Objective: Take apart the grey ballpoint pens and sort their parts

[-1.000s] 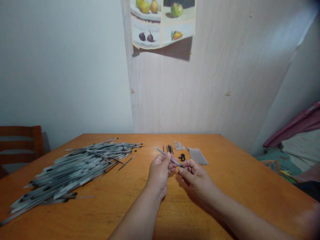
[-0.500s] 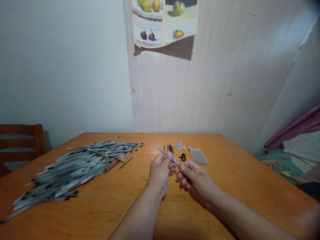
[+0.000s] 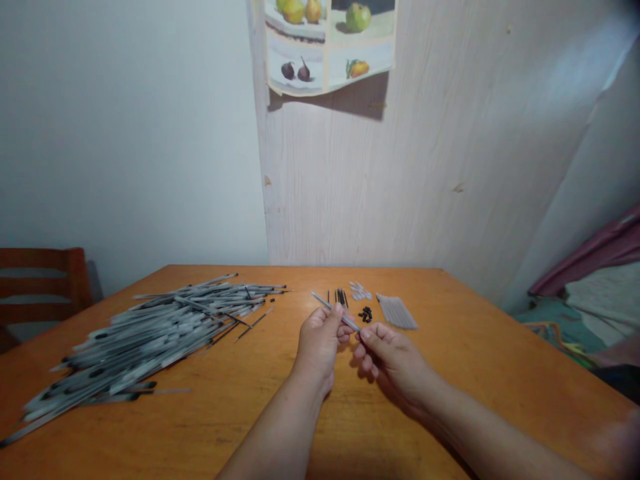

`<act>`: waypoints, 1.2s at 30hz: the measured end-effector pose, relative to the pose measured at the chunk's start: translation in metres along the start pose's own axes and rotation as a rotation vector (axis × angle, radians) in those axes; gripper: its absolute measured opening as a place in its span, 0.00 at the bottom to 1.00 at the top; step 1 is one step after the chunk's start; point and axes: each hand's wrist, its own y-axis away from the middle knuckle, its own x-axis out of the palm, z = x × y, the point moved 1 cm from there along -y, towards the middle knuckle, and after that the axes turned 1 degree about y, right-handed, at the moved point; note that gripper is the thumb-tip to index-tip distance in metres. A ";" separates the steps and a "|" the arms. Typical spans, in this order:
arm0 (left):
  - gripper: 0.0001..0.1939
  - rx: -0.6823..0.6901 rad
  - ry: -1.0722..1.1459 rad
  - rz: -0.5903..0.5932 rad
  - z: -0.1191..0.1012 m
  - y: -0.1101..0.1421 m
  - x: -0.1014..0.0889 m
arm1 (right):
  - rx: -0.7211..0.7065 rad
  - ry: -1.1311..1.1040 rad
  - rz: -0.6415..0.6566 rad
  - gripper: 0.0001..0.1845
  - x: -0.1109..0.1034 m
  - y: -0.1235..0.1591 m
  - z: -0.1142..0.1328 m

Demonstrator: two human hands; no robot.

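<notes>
pen (image 3: 351, 323) in left hand (image 3: 319, 339) and right hand (image 3: 394, 353), table edge (image 3: 300, 269) well beyond

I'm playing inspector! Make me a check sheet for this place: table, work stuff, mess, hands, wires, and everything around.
Surface: brown wooden table, with some dark scuffs.
Job's things: grey pen held up; beyond the hands lie thin dark rods, small clear pieces, small black pieces and a row of pale tubes.
Clutter: large loose pile of pens on the left.
Left hand: grips the pen partway along.
Right hand: pinches its near end.
Cables: nothing seen.
Surroundings: fruit pictures on the wall, chair left, fabrics right.
</notes>
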 end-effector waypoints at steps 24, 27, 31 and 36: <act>0.21 0.018 -0.012 -0.024 0.001 0.000 0.001 | -0.013 0.007 -0.019 0.19 -0.001 -0.002 -0.005; 0.22 0.027 -0.021 -0.032 0.001 0.000 0.001 | -0.060 0.047 -0.046 0.21 0.003 -0.001 0.000; 0.22 0.035 -0.022 -0.065 0.000 -0.001 0.000 | -0.090 0.156 -0.122 0.25 0.010 0.003 0.012; 0.22 0.021 -0.002 -0.089 -0.001 -0.003 -0.002 | -0.095 0.195 -0.127 0.25 0.013 0.004 0.017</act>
